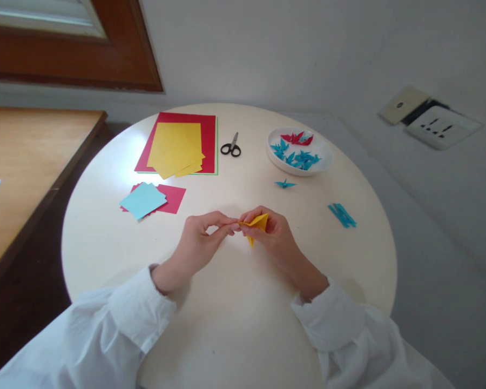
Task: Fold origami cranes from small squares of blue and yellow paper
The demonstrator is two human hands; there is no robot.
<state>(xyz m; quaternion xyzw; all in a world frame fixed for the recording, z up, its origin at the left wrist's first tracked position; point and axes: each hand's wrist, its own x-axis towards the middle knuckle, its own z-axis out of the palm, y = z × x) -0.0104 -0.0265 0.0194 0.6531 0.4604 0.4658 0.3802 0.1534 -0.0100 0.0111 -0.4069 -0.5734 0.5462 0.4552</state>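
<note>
Above the middle of the round table, a folded yellow origami paper (259, 222) is held between both hands. My right hand (273, 232) grips its body, with one pointed flap up at the right and another hanging below the fingers. Thumb and forefinger of my left hand (204, 235) pinch its narrow left tip, which the fingertips partly hide. A small blue paper crane (285, 184) lies on the table beyond my right hand. Further back, a white dish (272, 156) holds several blue cranes (303, 160) and red ones (297, 139).
Small scissors (231, 147) with black handles lie at the back. Left of them are yellow sheets (176, 146) on larger red paper (209, 143). Light blue squares (144, 200) overlap pink-red ones (174, 199) nearer me. Blue folded strips (342, 215) rest at the right.
</note>
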